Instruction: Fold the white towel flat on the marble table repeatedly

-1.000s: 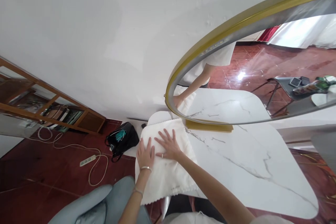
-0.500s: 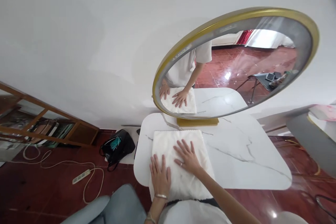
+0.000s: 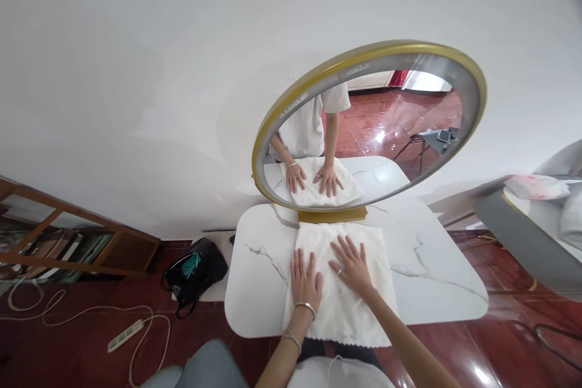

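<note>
- Your left hand (image 3: 305,279) and right hand (image 3: 351,265) lie open, palms down and fingers spread, side by side on the white cloth (image 3: 340,282), likely to press it flat.
- The cloth covers the middle of the marble table (image 3: 254,279), its near edge hanging over the front.
- The round mirror (image 3: 369,127) stands just behind it and reflects both hands.
- Your lap and the table's legs are hidden.
</note>
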Motion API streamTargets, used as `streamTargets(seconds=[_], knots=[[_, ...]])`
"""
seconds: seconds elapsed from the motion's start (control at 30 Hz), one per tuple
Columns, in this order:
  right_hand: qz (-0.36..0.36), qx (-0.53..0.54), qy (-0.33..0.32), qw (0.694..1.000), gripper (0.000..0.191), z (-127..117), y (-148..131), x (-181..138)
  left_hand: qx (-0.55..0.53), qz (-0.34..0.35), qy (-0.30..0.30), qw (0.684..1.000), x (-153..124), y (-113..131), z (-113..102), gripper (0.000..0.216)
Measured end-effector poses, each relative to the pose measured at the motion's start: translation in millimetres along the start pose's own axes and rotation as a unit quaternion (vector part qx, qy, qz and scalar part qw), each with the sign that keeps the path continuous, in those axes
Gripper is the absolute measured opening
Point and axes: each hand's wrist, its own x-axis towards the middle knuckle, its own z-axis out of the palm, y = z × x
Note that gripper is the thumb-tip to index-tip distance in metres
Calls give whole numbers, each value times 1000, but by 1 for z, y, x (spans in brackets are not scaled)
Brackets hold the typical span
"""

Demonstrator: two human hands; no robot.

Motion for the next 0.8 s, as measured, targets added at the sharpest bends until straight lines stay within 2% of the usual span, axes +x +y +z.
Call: streamTargets(seconds=[0.13,0.3,0.43,0.57,0.67,0.8], knots=[[-29,8,16,999,53,8,-29,4,28,-5,24,999,-12,-30,-6,58],[-75,39,28,996,54,19,-83,10,62,-20,53,996,-37,-78,-25,59],[-120,57,25,991,52,20,-102,14,83,-40,102,991,-47,-90,-33,62],[-139,54,30,988,50,15,-76,10,79,-19,108,991,-42,-67,-17,63],[-126,41,28,991,50,8,-33,-1,64,13,81,995,-34,-32,5,64],[-101,19,9,995,51,-7,35,-20,31,41,34,998,-19,27,30,65]])
